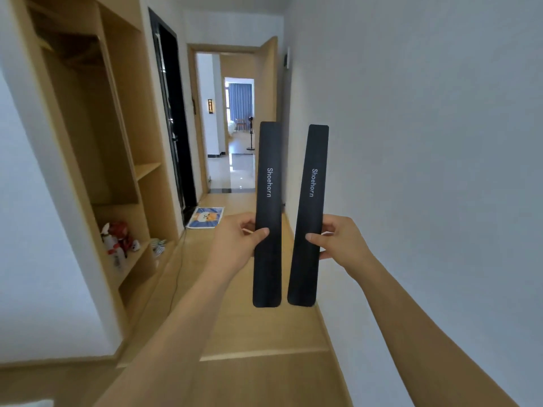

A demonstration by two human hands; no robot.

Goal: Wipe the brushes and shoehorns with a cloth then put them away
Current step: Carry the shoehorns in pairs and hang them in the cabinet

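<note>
Here the left hand (239, 240) is pinching the left shoehorn (269, 212) upright and the right hand (338, 239) is gripping the right shoehorn (310, 214) just beside it; keeping them apart and level is helping toward the wooden shelving (117, 160) beyond. No cloth is showing.

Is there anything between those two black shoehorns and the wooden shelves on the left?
Nothing visible. The left hand and right hand each hold a shoehorn upright in open air; the shelf unit stands unobstructed to the left.
</note>
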